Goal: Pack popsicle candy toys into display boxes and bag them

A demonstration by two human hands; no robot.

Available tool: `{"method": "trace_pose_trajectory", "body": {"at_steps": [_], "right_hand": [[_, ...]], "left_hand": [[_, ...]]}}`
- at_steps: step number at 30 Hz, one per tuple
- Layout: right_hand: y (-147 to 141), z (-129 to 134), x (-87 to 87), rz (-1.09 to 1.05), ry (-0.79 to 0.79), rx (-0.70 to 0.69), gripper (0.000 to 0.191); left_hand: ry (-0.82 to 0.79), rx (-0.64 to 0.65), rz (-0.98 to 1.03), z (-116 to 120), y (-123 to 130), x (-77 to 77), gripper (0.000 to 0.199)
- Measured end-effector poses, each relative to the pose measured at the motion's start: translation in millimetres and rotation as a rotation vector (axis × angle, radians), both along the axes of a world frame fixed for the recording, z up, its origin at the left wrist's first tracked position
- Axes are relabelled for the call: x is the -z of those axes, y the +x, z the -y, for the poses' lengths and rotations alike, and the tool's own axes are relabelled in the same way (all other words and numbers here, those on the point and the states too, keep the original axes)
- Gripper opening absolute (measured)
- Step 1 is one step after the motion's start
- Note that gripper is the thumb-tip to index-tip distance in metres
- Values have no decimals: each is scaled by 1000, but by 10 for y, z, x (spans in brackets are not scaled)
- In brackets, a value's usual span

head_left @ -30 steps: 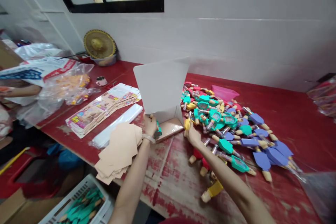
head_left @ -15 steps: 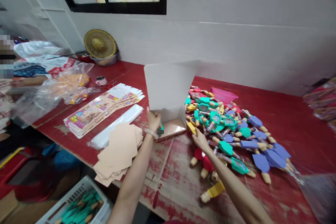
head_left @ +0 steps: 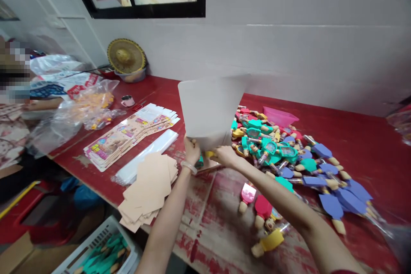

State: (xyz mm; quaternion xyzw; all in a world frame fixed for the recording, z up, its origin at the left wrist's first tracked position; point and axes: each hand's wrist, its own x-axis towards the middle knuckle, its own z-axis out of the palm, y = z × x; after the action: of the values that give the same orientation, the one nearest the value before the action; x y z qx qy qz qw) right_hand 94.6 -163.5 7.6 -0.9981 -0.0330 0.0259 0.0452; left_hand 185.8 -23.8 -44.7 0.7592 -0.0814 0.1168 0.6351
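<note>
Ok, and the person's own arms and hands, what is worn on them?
The left hand and right hand are gloveless, with bare forearms. A pale bangle circles the left wrist. A dark red sleeve edge shows at the bottom of the view.

Head-worn view (forward and downward)

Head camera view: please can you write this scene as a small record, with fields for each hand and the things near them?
Left hand: grips the lower edge of the white folded card
Right hand: at the same edge, beside a yellow piece
Nearby: pile of teal, purple and red toys; stacked tan card blanks; printed card sheets
Below: white plastic crate with teal pieces
Co-worker: forearm, far left
</note>
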Motion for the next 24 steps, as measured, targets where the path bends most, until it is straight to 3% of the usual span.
{"method": "trace_pose_trajectory", "body": {"at_steps": [6,10,13,17,21,24], "right_hand": [[527,-31,-173,-121,4,-141,26],[832,-246,-164,-163,51,-76,22],[807,-244,-38,-117,119,14,21],[462,261,167,8,189,159,26],[317,933,307,115,75,424,34],[369,1116,475,126,3,420,32]], "left_hand": [[19,5,10,-18,-10,41,23],[33,29,-1,-41,10,38,25],[37,43,-4,-52,22,8,28],[15,39,-7,-40,11,-11,26],[-15,16,-15,-20,-5,-14,25],[-23,5,-13,-16,-14,-27,25]]}}
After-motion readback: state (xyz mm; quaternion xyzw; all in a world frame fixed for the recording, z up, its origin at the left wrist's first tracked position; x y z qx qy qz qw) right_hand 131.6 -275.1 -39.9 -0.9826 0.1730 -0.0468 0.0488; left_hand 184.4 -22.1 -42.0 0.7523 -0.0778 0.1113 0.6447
